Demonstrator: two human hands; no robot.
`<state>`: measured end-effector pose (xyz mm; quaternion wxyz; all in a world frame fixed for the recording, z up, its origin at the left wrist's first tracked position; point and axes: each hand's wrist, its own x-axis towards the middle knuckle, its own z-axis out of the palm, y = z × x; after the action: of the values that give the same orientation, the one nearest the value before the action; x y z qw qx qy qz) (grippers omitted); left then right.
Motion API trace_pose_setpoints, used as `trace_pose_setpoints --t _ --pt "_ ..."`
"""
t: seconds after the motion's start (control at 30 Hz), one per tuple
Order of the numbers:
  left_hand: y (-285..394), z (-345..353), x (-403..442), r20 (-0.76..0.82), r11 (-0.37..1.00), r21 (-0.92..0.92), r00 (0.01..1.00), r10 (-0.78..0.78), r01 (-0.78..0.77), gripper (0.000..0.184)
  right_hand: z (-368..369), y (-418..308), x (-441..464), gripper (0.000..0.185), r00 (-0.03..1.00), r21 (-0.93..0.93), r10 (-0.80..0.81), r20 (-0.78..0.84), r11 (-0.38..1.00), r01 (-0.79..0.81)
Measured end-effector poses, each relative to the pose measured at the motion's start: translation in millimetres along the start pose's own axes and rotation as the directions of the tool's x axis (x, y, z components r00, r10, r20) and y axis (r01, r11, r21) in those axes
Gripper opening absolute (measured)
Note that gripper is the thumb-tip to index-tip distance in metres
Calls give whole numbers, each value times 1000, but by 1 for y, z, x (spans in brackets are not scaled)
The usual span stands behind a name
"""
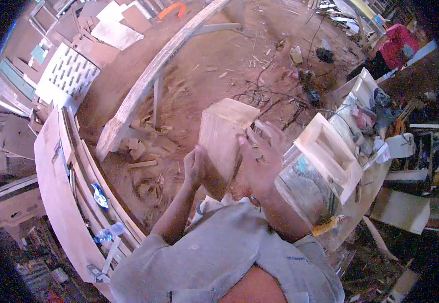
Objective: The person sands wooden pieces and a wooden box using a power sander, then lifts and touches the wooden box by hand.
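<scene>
A pale wooden box (218,134) is held up and tilted in front of my chest. My left hand (195,165) grips its lower left side, thumb pointing up and the other fingers mostly hidden. At the box's right edge is my right hand (265,154), its fingers spread and bent, the fingertips at or very near the wood. Whether they press on it is hard to tell. To the right, a similar open wooden box (325,146) with a recessed inside lies on a cluttered workbench (371,189).
At left, a long curved board (60,194) has a plastic bottle (110,233) beside it. A rough beam (153,76) slants across the sawdust-covered floor (209,55). Cables (265,93) and wood scraps lie ahead. A person in a red top (397,46) is at upper right.
</scene>
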<state>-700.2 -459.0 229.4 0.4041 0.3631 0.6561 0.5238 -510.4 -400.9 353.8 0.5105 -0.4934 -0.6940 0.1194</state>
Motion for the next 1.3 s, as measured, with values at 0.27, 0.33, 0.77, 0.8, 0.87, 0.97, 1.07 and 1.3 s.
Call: trace_pose_setpoints --t 0.27,0.33,0.77,0.8,0.87,0.97,1.07,1.3 --pt "-10 -64 20 -160 993 14 980 119 -119 51 70 -20 13 15 997 125 70 18 990 -72" --pt "-19 -81 23 -213 989 67 967 141 -129 54 82 -20 15 13 997 199 46 54 979 -56" --pt "-11 -136 17 -481 998 -60 876 -33 5 60 136 69 27 11 949 381 -7 316 917 -120" --pt "-11 -141 23 -509 997 -68 858 -74 46 61 142 72 32 11 936 367 19 351 917 -156" --pt "-10 -148 35 -567 988 -90 809 -155 127 63 155 81 52 10 923 342 -76 378 937 -63" --pt "7 -144 70 -622 979 -189 763 -177 72 64 174 87 89 11 884 382 -10 467 904 -192" --pt "68 -111 117 -618 703 -662 719 -318 -258 65 190 98 132 13 815 424 108 570 810 -404" --pt "39 -112 203 -435 634 -640 885 167 -434 48 225 173 216 12 815 378 -21 580 893 -246"
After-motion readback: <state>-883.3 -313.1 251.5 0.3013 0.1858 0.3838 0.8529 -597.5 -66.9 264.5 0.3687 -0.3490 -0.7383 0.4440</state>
